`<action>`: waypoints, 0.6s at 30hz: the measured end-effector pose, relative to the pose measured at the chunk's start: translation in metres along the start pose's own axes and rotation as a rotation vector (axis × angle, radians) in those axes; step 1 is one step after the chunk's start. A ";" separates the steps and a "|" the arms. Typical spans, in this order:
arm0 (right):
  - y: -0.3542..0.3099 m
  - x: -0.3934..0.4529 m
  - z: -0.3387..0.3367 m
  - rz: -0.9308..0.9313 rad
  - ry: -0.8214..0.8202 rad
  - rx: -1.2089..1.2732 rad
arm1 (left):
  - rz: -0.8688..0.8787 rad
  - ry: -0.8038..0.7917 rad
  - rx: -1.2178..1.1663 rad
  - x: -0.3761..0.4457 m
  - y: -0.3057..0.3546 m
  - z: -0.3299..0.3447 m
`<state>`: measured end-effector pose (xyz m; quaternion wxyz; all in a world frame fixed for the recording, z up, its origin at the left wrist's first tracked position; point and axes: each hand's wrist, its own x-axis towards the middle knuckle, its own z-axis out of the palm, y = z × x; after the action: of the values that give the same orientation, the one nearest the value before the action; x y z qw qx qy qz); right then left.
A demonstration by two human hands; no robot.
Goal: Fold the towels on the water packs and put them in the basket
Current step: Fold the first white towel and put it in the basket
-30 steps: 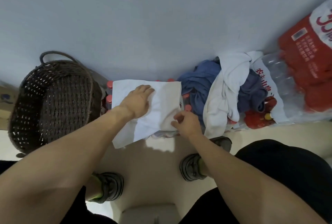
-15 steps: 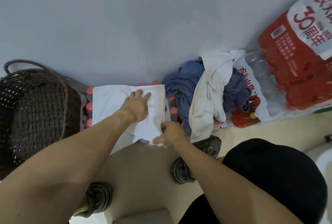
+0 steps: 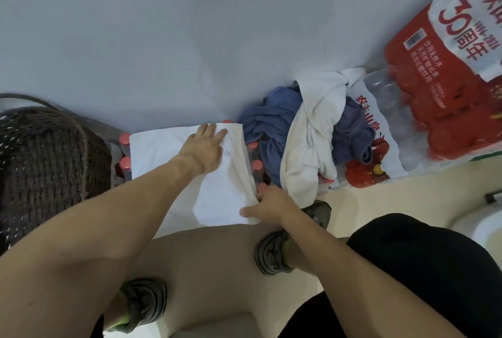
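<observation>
Basket (image 3: 46, 158) left, towel heap (image 3: 307, 142) right

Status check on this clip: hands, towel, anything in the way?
Left hand flat on white towel; right hand pinching its near corner. Towel part-folded on water pack. Basket left, unobstructed. Unfolded pile waiting right.

I see a pale beige floor (image 3: 380, 199) running up to a blue-grey wall. Against that wall stand the water packs (image 3: 380, 131), their pink bottle caps showing at the left end. A white towel (image 3: 217, 185) lies spread flat on the left pack, its near edge hanging over the front. A crumpled heap of blue and white towels (image 3: 307, 131) sits on the packs just to its right. A dark woven basket (image 3: 46, 158) stands on the floor at the left, beside the packs.
</observation>
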<state>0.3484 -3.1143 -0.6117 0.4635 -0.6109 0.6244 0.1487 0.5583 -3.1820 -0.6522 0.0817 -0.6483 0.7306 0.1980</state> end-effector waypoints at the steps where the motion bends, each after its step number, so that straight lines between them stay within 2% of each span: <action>1: 0.002 0.001 -0.001 0.023 -0.046 0.032 | -0.001 0.006 0.014 0.000 0.002 0.000; 4: 0.010 0.001 0.004 0.092 -0.125 0.116 | -0.029 0.015 0.040 0.004 0.008 0.000; 8: 0.014 -0.001 0.012 0.342 -0.133 0.363 | -0.077 -0.018 0.089 0.010 0.018 0.001; 9: 0.015 0.000 0.013 0.327 -0.099 0.326 | -0.089 -0.021 0.094 0.011 0.020 0.000; 13: 0.017 0.002 0.021 0.066 0.080 -0.042 | -0.122 0.056 0.043 0.022 0.021 -0.006; 16: 0.024 0.003 0.033 -0.007 0.191 0.043 | -0.049 0.187 -0.136 0.035 0.014 -0.012; 18: 0.030 0.007 0.041 0.030 0.242 0.212 | 0.006 0.200 -0.248 0.043 0.010 -0.013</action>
<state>0.3382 -3.0817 -0.6499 0.4443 -0.5627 0.6970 0.0144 0.5442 -3.2258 -0.6543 -0.0730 -0.6679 0.7068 0.2214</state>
